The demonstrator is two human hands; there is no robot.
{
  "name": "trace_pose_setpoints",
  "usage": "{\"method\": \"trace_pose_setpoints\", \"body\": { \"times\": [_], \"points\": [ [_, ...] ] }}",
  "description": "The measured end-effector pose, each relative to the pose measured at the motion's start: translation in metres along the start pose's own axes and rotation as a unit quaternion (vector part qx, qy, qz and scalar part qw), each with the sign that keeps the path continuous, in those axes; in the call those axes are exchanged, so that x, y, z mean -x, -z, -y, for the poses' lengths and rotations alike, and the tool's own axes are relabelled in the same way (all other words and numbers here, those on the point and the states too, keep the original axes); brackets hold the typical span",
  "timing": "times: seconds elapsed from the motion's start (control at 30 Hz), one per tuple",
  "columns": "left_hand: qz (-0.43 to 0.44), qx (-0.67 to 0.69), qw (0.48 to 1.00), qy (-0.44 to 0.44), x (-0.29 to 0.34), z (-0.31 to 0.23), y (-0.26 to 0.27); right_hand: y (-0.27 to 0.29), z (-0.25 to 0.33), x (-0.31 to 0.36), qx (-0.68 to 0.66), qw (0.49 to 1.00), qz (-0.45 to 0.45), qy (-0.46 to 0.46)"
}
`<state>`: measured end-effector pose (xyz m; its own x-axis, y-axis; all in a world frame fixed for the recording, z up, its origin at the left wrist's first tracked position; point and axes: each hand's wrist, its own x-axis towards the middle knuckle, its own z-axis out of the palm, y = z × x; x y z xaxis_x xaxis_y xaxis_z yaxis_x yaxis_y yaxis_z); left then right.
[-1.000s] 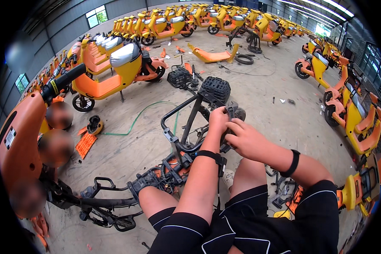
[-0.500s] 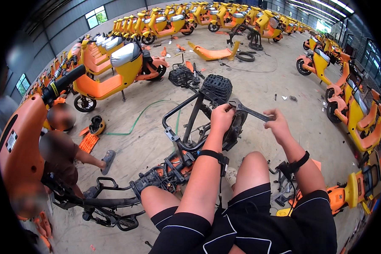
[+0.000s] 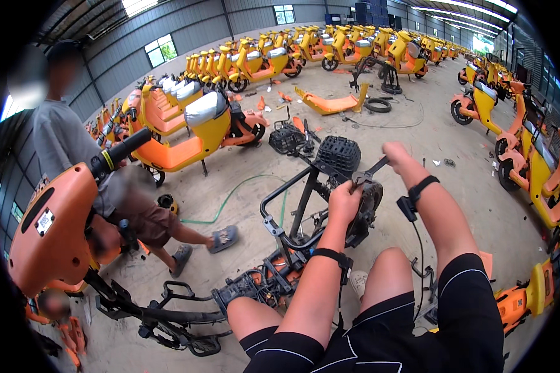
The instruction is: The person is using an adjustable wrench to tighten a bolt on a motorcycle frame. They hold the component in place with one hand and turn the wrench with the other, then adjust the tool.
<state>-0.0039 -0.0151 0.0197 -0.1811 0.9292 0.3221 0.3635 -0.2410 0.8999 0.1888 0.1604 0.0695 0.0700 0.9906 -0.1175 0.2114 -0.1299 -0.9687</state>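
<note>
A stripped scooter frame (image 3: 305,205) stands before me, its rear wheel (image 3: 368,202) at the far end. My right hand (image 3: 397,155) is closed round the handle end of a dark adjustable wrench (image 3: 376,168), arm stretched out. The wrench's head lies at the wheel hub area, where my left hand (image 3: 344,200) is closed with its fingers on the head. Whatever the jaws sit on is hidden behind those fingers. Just beyond is a black ribbed plastic box (image 3: 339,154) on the frame's rear.
An orange handlebar cover (image 3: 59,230) rises at the near left. Behind it a person in a grey top (image 3: 62,133) is on foot. A yellow and orange scooter (image 3: 199,137) stands beyond a green strap (image 3: 221,208). A loose orange panel (image 3: 330,102) and tyre (image 3: 378,105) lie farther off.
My right hand has swung the wrench handle away from me, so it points more forward. The view has shifted left and up. A person now stands at the left.
</note>
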Motion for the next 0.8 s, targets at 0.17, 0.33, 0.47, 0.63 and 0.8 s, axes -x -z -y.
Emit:
{"method": "trace_pose_setpoints", "body": {
  "times": [0.17, 0.33, 0.47, 0.63, 0.8],
  "points": [
    [-0.010, 0.019, 0.999, -0.032, -0.002, -0.005, -0.010, -0.074, 0.013, -0.031, 0.309, 0.947, -0.037, 0.083],
    [-0.030, -0.025, 0.998, -0.052, 0.001, 0.010, -0.004, -0.149, 0.055, 0.072, 0.444, 0.876, 0.078, 0.172],
    [0.040, -0.170, 0.974, -0.146, -0.011, 0.042, -0.015, -0.163, 0.051, 0.108, 0.496, 0.797, 0.107, 0.328],
    [0.072, -0.115, 0.980, -0.144, -0.016, 0.073, -0.020, -0.165, 0.042, 0.164, 0.490, 0.695, 0.166, 0.499],
    [0.102, 0.055, 0.992, 0.057, 0.007, 0.015, -0.015, -0.129, 0.013, 0.221, 0.434, 0.665, 0.122, 0.595]
  ]
}}
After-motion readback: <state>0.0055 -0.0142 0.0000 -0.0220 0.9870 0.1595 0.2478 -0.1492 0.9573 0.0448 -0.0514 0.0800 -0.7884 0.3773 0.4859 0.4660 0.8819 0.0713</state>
